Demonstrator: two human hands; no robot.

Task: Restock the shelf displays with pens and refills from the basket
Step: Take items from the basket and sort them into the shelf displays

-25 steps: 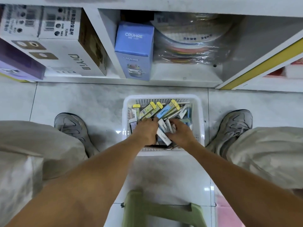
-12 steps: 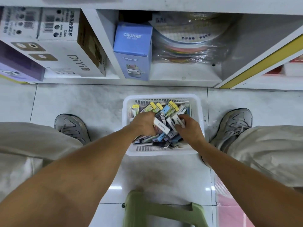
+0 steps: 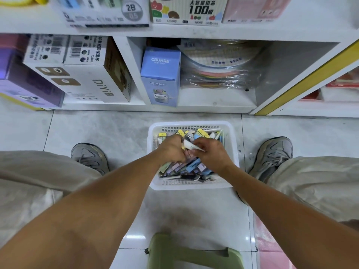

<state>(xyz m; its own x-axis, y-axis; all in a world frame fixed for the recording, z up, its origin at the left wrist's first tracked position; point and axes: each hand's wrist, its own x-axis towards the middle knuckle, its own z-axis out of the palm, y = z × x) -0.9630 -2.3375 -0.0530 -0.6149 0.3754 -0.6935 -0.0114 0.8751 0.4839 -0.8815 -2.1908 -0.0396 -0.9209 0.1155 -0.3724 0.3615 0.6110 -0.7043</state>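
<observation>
Basket [image 3: 191, 126] contents half hidden under both hands [image 3: 191, 149], grips unclear.

Head view only: looks steeply down, close above basket [image 3: 191, 185], shelf [image 3: 155, 108] ahead.

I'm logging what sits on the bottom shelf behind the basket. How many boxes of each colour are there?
White DiYi box: 1
Blue CRUHRE box: 1
Purple box: 1
Total: 3 boxes; the bagged coloured stack is not counted.
</observation>
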